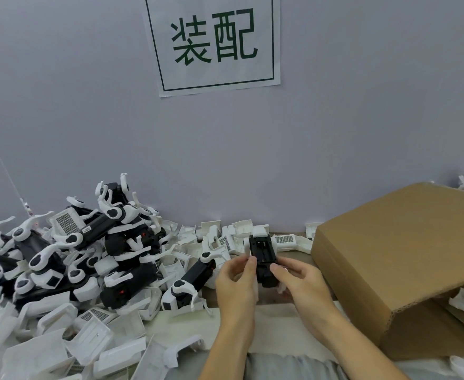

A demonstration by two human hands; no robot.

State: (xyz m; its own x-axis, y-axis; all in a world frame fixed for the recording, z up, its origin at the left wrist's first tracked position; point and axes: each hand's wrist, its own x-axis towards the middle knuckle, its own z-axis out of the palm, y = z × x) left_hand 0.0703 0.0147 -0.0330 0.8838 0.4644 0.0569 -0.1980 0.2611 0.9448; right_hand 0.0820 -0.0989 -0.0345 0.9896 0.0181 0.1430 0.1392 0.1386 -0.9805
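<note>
Both my hands hold one black plastic body [263,253] above the table's middle, its open underside facing me. My left hand [236,281] grips its left side, fingers curled round a white piece [246,246] fitted there. My right hand [298,279] grips the lower right side, thumb on the edge. The lower end of the black body is hidden between my palms.
A big heap of assembled black-and-white units [94,242] and loose white shells [88,333] fills the left. More white shells [225,234] line the grey wall [307,146]. A brown cardboard box [400,264] stands at the right. A paper sign [211,42] hangs above.
</note>
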